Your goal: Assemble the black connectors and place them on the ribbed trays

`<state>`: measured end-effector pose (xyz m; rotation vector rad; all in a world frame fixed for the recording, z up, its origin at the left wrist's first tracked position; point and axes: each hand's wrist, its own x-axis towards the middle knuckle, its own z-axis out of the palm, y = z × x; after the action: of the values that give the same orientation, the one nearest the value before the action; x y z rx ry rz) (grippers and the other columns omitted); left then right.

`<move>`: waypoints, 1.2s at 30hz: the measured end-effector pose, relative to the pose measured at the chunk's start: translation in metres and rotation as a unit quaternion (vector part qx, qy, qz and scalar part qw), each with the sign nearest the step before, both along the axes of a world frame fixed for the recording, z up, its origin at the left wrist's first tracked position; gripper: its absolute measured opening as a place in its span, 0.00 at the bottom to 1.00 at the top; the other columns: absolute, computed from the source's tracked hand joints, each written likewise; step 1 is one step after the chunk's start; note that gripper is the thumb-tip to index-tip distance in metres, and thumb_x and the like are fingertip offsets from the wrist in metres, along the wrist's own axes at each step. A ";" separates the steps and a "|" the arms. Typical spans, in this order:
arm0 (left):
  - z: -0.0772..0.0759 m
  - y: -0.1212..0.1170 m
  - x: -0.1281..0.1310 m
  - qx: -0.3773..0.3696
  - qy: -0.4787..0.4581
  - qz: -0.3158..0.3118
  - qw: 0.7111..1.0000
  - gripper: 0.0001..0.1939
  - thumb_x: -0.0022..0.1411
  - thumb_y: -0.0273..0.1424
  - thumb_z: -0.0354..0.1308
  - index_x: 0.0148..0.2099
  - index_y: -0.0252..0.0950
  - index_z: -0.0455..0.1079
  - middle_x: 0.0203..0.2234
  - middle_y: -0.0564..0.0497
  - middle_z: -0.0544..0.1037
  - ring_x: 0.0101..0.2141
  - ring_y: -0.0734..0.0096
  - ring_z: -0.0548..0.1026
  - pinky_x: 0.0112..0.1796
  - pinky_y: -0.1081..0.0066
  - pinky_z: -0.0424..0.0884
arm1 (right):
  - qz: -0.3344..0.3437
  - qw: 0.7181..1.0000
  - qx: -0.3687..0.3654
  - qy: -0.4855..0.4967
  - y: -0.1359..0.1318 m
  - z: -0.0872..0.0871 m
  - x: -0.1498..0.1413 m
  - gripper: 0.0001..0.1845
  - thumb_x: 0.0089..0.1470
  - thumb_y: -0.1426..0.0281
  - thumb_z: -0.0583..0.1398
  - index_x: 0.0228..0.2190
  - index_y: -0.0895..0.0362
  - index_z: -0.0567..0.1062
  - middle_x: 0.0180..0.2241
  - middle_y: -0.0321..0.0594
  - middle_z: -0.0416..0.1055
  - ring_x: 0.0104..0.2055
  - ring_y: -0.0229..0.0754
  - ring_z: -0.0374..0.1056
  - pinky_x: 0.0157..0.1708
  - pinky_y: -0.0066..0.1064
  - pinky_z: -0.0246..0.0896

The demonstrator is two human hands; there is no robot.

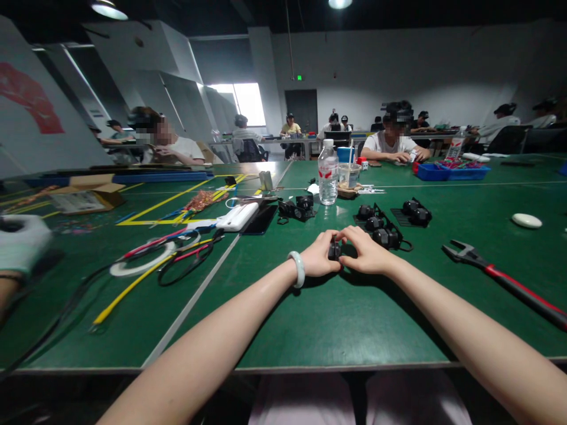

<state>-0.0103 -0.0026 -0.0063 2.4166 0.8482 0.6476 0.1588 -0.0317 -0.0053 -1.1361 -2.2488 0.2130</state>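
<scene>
My left hand [318, 255] and my right hand [367, 250] meet over the green table, with fingers curled around a small black part [334, 250]. Its exact kind is mostly hidden by the fingers. A pale bangle circles my left wrist. Just beyond my right hand lies a cluster of black block-like parts [383, 236]. More of these black parts [416, 212] lie farther to the right. Past my left hand sits another black group [303, 203], beside a dark phone-like slab [260, 219] and a white power bank or adapter [238, 216].
Pliers with red-black handles [500, 276] and a white oval object [526, 221] lie right. A water bottle [328, 174] stands ahead. Cables [133, 282] and a white ring [142, 260] lie left, near another person's gloved hand [26, 245]. A blue tray [452, 172] sits farther back.
</scene>
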 end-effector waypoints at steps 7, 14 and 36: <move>0.000 0.000 0.001 0.011 -0.003 -0.008 1.000 0.29 0.40 0.26 0.57 0.47 0.35 0.53 0.40 0.48 0.61 0.43 0.64 0.62 0.46 0.62 0.60 | 0.000 1.000 -0.002 0.002 0.001 -0.004 -0.002 0.17 0.40 0.66 0.58 0.35 0.57 0.63 0.33 0.41 0.61 0.38 0.44 0.55 0.37 0.37 0.52; -0.003 0.001 0.000 0.016 -0.003 -0.007 1.000 0.28 0.40 0.27 0.57 0.46 0.36 0.53 0.40 0.48 0.61 0.42 0.65 0.62 0.45 0.63 0.61 | -0.002 1.000 -0.001 0.014 0.000 -0.005 -0.003 0.14 0.41 0.67 0.57 0.33 0.57 0.63 0.33 0.40 0.61 0.37 0.43 0.55 0.36 0.36 0.53; -0.001 0.001 0.001 0.008 -0.008 -0.001 1.000 0.30 0.39 0.26 0.58 0.47 0.35 0.53 0.40 0.48 0.61 0.42 0.64 0.62 0.45 0.63 0.60 | 0.007 0.999 0.008 0.031 0.002 -0.004 -0.003 0.14 0.40 0.68 0.57 0.33 0.57 0.64 0.32 0.39 0.61 0.36 0.42 0.57 0.36 0.36 0.54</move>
<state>-0.0094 -0.0017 -0.0076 2.4233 0.8379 0.6741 0.1558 -0.0296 -0.0094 -1.0904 -2.2019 0.2322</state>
